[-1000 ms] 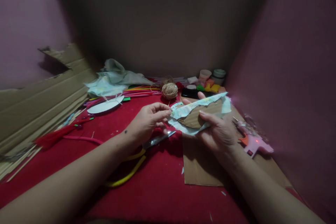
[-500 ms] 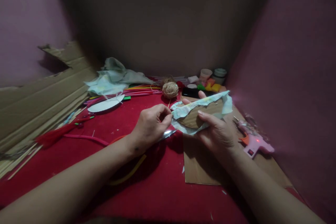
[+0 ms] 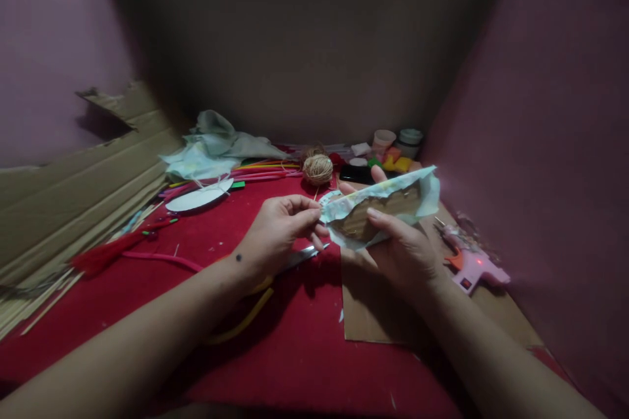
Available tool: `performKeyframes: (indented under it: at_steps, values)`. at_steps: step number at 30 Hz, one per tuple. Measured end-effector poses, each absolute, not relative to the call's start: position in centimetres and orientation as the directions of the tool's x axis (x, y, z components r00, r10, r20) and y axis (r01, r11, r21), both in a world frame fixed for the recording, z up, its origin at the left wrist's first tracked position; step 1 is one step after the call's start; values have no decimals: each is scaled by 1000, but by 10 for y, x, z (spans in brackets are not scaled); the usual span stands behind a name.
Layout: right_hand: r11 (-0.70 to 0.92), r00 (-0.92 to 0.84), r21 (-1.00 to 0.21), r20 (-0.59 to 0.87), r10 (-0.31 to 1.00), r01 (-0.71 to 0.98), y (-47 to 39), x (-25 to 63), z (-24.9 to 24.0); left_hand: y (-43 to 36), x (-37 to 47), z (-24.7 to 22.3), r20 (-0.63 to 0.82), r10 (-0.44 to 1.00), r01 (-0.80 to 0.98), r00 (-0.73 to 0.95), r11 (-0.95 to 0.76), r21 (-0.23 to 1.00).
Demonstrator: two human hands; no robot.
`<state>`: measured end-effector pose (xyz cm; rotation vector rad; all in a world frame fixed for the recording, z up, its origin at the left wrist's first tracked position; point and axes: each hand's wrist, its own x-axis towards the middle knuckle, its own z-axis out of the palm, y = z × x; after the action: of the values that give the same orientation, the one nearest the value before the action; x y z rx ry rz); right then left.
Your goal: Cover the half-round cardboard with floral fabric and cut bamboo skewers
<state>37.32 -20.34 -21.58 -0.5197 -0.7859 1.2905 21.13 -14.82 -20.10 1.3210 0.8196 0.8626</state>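
My right hand grips a piece of cardboard, its thumb pressed on the brown face and its fingers behind. Pale blue-green fabric is folded over the cardboard's upper edge and shows along its lower edge and right end. My left hand pinches the fabric at the left end between thumb and forefinger. Below the left hand, scissors lie on the red cloth, their handles partly hidden by the wrist.
A pink glue gun with a lit red light rests on a cardboard sheet at right. Farther back are a ball of twine, a white oval piece, crumpled fabric and a dark phone. Folded cardboard leans at left.
The left hand's lower fingers have uncurled while its thumb and forefinger stay at the fabric's left end. The cardboard has tilted slightly in the right hand.
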Motion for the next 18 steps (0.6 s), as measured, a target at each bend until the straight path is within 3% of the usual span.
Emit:
performKeyframes:
  at_steps: [5,9,13,18]
  values:
    - [189,86,-718,178,980,-670,-201,377,-216,-138,207,-206,0,837,-103,548,68,992]
    - [154,54,-696,164,985,-701,-202,377,-215,-137,205,-207,92,807,-70,583,-64,996]
    - [127,17,-700,162,987,-703,-203,377,-216,-139,206,-207,207,791,-120,575,-168,978]
    - [190,41,-730,217,975,-656,-204,382,-205,-131,200,-201,194,838,-122,510,-152,981]
